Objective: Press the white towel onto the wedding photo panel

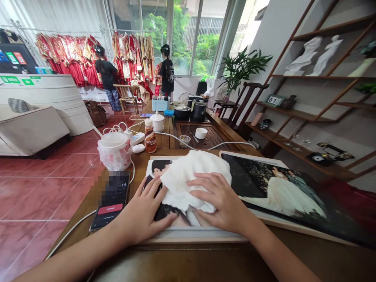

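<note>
A framed photo (pixel 166 213) lies on the wooden table in front of me, much of its picture hidden under a crumpled white cloth (pixel 194 168). My right hand (pixel 217 199) rests on the cloth with its fingers spread and slightly bent, pressing it against the photo. To the left, my left hand (pixel 151 211) lies flat on the photo, fingers apart, its fingertips beside the cloth's left edge. Right of these lies a second framed photo (pixel 282 188), showing a couple and a wide white gown.
A phone (pixel 113 199) and a white bucket (pixel 114 149) stand at the table's left edge. Behind the photo are a brown bottle (pixel 150 137), a white lidded jar (pixel 158 122) and a white cup (pixel 201 133). Two people are near red garments (pixel 70 58) at the back.
</note>
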Demonstrator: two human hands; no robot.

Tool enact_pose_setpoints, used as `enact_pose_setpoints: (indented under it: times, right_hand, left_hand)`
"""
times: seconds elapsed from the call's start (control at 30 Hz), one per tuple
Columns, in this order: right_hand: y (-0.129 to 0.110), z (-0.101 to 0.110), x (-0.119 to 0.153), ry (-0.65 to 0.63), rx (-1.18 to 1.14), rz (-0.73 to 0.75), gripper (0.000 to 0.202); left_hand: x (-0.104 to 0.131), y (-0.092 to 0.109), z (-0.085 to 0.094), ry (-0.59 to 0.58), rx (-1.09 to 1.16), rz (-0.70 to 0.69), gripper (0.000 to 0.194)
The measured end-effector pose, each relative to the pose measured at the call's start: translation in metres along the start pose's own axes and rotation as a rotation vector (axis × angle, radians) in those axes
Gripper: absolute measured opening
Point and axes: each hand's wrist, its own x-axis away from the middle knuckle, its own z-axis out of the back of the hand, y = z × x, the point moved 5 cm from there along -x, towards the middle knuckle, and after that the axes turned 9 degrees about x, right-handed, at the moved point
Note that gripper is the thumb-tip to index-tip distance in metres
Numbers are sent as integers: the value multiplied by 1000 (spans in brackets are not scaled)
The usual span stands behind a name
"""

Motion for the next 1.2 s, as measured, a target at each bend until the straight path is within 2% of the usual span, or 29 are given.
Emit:
enact_pose_setpoints:
  times: [0.2,0.43,0.63,0.83,0.93,1.07,1.2]
  right_hand:
    - [-8,7,-1,-36,-122,88,25]
    - [3,4,0,17,-20,1,22]
    - [-8,6,-1,-9,-125,98,25]
    - [10,6,0,18,-31,-15,20]
    - [4,6,1,8,-45,11,20]
    - [-8,5,0,-38,-107,84,23]
    - [2,6,-1,-7,-50,30,20]
  left_hand:
    - [-1,-3,-5,-81,-19,-10,86]
    - [0,0,0,-24,-21,16,67]
    - [-4,-2,-5,-70,-22,-15,84]
    - [-4,1,-2,-29,-28,28,70]
    - [-4,1,-2,-39,-30,22,71]
    - [-5,0,-4,-62,-18,-26,81]
    - [-6,1,-2,-22,-21,-13,72]
